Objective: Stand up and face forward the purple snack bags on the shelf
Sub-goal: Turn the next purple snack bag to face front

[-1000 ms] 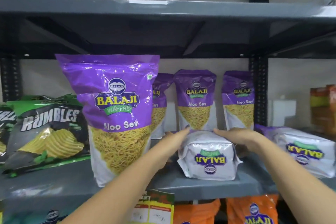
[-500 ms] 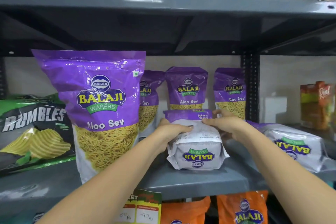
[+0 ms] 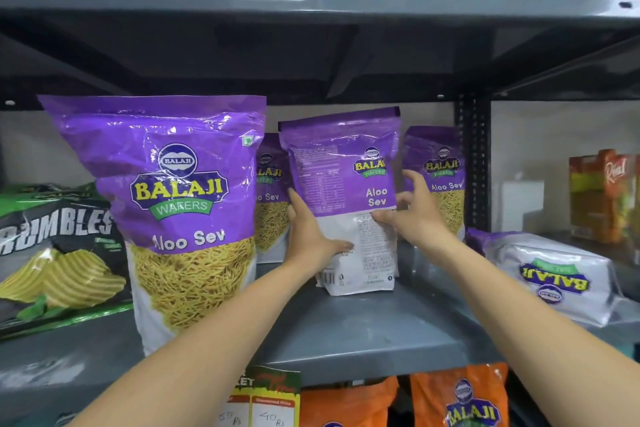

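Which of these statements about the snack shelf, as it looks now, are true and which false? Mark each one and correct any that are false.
1. Both hands hold one small purple bag upright. True: left hand, right hand.
2. That bag shows its front. False: its back label with barcode faces out.
3. A purple bag lies flat at the right. True.
4. The green Rumbles bag is right of the large purple bag. False: it is left.
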